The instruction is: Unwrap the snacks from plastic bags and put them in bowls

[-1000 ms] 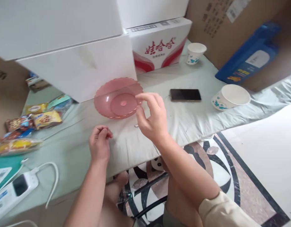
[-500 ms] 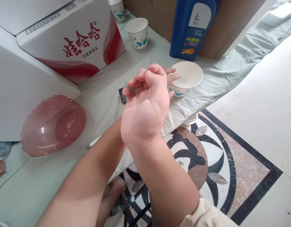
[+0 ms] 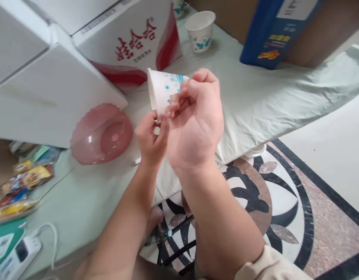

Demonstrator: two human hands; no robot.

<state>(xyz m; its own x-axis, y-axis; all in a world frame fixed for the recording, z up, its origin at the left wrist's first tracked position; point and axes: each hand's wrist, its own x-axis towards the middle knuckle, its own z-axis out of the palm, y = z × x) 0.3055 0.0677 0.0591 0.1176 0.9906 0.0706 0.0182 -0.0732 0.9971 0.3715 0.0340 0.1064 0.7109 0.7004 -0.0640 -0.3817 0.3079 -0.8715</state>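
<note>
A white paper cup (image 3: pixel 163 87) with a blue-green leaf print is raised above the cloth-covered table and tipped on its side, its mouth facing left. My left hand (image 3: pixel 152 136) pinches the lower edge near the rim between thumb and fingers. At the base end, my right hand (image 3: pixel 198 120) is closed with its fingers curled against the cup, palm turned toward me. Part of the cup's base is hidden behind those right fingers. Left of both hands stands a translucent pink scalloped bowl (image 3: pixel 88 136).
Behind are white cartons with red lettering (image 3: pixel 135 42), another paper cup (image 3: pixel 200 33) and a blue bottle (image 3: pixel 264 37). Snack packets (image 3: pixel 30 181) and a white power strip (image 3: pixel 21 252) lie at left. The table edge drops to a patterned floor (image 3: pixel 255 186) on the right.
The paper cup that stood upright at the right is now lifted, moved left and tipped sideways between both hands. The view has swung left, bringing the snack packets and power strip into sight.
</note>
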